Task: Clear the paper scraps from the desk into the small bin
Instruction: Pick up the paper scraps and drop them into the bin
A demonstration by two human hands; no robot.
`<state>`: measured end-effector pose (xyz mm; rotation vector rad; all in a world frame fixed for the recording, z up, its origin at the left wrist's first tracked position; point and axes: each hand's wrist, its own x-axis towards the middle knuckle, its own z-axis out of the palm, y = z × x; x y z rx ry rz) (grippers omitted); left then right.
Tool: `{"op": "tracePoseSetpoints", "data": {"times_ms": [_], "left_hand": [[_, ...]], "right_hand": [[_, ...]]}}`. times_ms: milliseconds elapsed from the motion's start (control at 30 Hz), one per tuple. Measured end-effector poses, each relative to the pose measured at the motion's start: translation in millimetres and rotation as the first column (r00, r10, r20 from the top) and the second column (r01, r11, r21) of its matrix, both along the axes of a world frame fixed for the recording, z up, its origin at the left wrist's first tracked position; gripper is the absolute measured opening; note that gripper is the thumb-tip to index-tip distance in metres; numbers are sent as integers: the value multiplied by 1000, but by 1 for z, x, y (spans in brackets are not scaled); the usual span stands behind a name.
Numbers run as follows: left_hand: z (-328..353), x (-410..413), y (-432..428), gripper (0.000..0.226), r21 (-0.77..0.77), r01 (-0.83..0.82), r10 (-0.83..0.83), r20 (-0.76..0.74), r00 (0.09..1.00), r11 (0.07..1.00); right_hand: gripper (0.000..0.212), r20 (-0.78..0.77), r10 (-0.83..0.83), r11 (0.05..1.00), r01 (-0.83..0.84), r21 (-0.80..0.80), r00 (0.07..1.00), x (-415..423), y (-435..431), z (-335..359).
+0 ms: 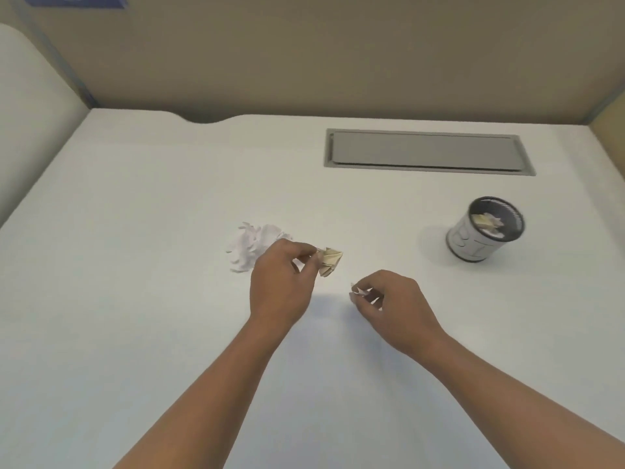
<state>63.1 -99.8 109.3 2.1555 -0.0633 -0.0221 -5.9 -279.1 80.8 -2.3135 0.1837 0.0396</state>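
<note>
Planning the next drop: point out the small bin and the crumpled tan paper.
small bin (464,239), head view, on its pale outer wall.
crumpled tan paper (329,261), head view, on its exposed middle.

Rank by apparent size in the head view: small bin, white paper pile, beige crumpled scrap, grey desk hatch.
1. grey desk hatch
2. small bin and white paper pile: similar, pile partly hidden
3. beige crumpled scrap

On the desk, a crumpled paper ball lies left of centre, with the left hand just in front of it pinching a folded scrap. The right hand, right of the left, pinches a small scrap. The small bin stands far right with scraps inside, before a recessed cable hatch.
</note>
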Motion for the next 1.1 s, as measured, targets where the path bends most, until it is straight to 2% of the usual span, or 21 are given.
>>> {"op": "tracePoseSetpoints", "data": {"times_ms": [133,300,500,700,833,967,1100], "left_hand": [[15,3,-62,4,-9,136,-136,35,990,991],[34,20,-143,10,46,287,-290,120,949,957],[42,47,-230,12,164,404,-417,53,907,900],[21,66,-276,12,376,459,-445,-127,886,805],[11,71,-286,15,507,475,-459,-166,873,719],[10,75,-293,16,556,456,-468,-130,874,695],[8,75,-294,19,519,460,-466,-130,875,720]], "right_hand": [[2,109,-144,989,145,5,984,-13,-46,21],[6,179,-311,949,315,11,933,-17,-110,43],[12,183,-433,897,442,-10,882,-9,-177,59],[10,120,-443,884,455,-109,888,7,-209,58],[12,66,-394,899,399,-179,917,21,-214,48],[18,17,-380,896,372,-243,925,33,-216,42],[24,-100,-326,904,279,-324,940,40,-213,39]]}}
